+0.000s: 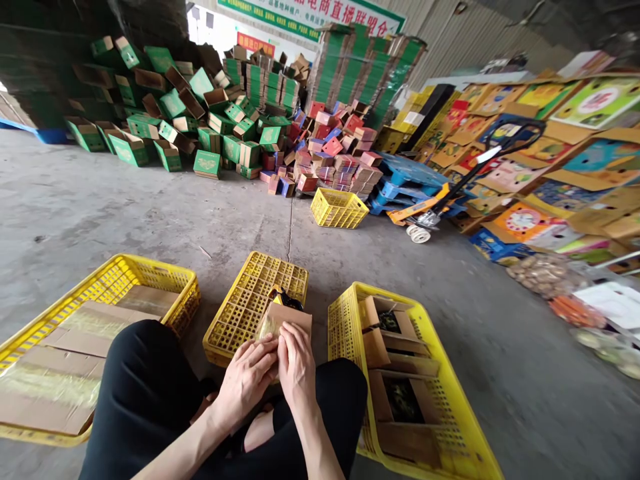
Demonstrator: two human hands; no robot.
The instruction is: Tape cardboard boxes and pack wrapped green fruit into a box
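I sit on the concrete floor with my knees in black trousers. Both hands work a small brown cardboard box that rests on an upturned yellow crate in front of me. My left hand curls its fingers against the box's near edge. My right hand presses on the box's flap beside it, fingers closed together. Something dark and yellow sticks out behind the box.
A yellow crate at my left holds flat cardboard sheets. A yellow crate at my right holds several folded brown boxes. Further off stand piles of green and red cartons, another yellow crate, blue pallets and a pallet jack.
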